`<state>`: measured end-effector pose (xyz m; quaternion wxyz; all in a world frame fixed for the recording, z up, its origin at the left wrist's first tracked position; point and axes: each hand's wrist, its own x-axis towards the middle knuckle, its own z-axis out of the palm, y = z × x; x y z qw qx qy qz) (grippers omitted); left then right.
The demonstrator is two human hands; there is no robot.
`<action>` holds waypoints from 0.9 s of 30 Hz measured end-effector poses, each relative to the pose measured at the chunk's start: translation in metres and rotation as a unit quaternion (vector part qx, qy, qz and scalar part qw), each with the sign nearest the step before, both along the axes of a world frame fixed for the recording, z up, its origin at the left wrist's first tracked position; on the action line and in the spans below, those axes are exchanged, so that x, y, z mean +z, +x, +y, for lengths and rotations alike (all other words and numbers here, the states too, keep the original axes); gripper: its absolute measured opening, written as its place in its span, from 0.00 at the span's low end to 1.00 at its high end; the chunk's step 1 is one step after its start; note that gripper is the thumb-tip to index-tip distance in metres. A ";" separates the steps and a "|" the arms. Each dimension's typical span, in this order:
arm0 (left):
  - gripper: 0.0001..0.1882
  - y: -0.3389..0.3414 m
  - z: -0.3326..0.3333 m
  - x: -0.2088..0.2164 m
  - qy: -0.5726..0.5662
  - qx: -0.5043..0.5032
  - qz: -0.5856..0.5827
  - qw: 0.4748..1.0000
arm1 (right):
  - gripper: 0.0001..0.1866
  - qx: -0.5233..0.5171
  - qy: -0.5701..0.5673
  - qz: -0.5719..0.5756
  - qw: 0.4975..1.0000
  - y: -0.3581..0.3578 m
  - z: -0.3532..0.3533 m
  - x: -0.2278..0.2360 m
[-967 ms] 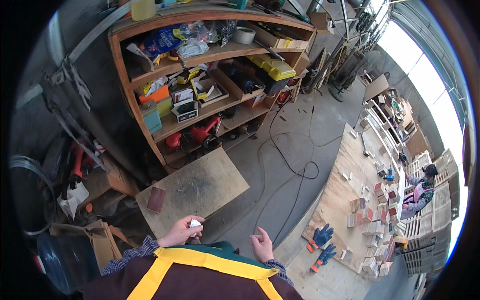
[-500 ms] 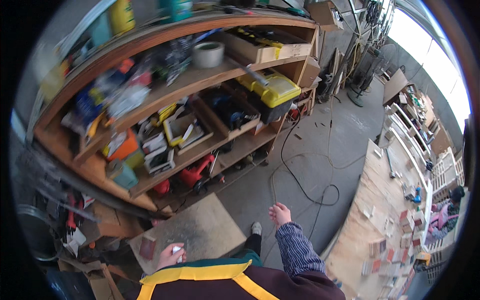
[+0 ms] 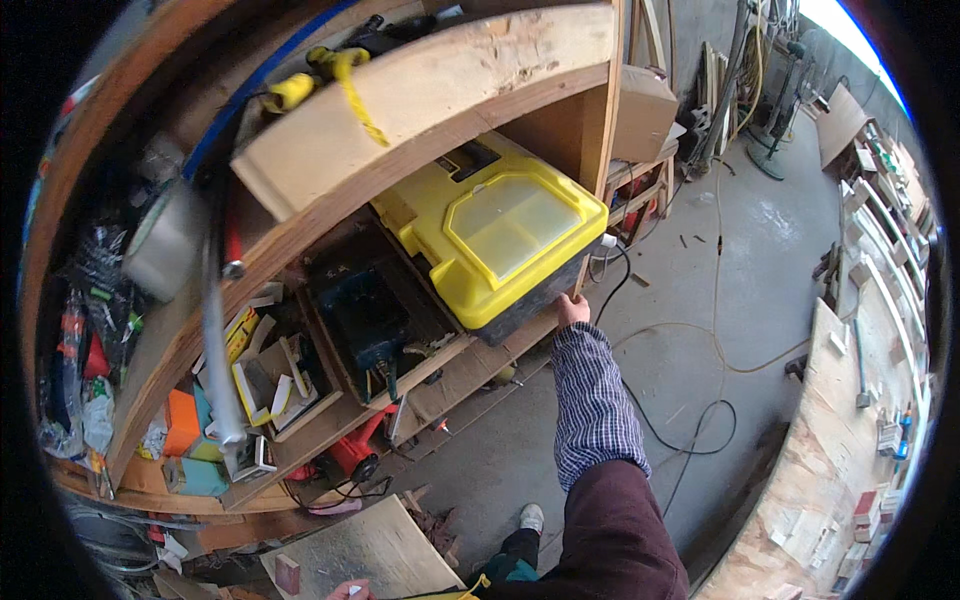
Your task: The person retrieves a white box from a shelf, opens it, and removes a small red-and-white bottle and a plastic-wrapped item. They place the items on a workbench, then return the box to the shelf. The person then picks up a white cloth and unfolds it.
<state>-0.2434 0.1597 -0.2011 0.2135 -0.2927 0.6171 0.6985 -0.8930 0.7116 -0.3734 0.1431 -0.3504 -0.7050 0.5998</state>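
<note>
My right arm stretches forward to the wooden shelf unit (image 3: 510, 90). My right hand (image 3: 572, 311) is closed at the front edge of its upright post (image 3: 583, 278), just below the corner of a yellow-lidded toolbox (image 3: 520, 225); its fingertips are partly hidden. The toolbox, dark underneath, sits on the middle shelf. Only part of my left hand (image 3: 346, 590) shows at the lower edge, closed around a small white thing (image 3: 355, 589) whose kind I cannot make out. Beside that hand, a reddish-brown block (image 3: 287, 574) rests on a worn board (image 3: 365, 552).
Left of the toolbox are an open wooden tray (image 3: 375, 310) and a box of small parts (image 3: 275, 380). A tape roll (image 3: 165, 245) is on the shelf above. Cables (image 3: 690, 440) loop across the floor. A long plywood bench (image 3: 790, 480) with small blocks stands right.
My right hand has moved forward from over the floor to the shelf post. The view has come closer to the shelves, and my left hand has dropped mostly below the lower edge.
</note>
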 end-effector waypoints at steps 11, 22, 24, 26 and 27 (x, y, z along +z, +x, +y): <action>0.18 -0.030 0.069 0.034 -0.180 -0.040 -0.139 0.973 | 0.17 0.205 0.231 0.359 0.881 -0.009 -0.039 0.028; 0.14 -0.058 0.102 0.059 -0.134 -0.011 -0.152 0.979 | 0.20 0.281 -0.070 0.007 0.957 0.158 -0.022 0.117; 0.14 -0.058 0.111 0.063 -0.127 -0.004 -0.137 0.982 | 0.22 0.301 -0.056 -0.030 0.952 0.153 -0.010 0.135; 0.13 -0.058 0.119 0.069 -0.116 0.000 -0.131 0.985 | 0.21 0.342 -0.056 0.013 0.938 0.134 -0.015 0.151; 0.13 -0.059 0.124 0.072 -0.108 0.000 -0.128 0.986 | 0.17 0.373 -0.115 -0.015 0.921 0.123 -0.022 0.159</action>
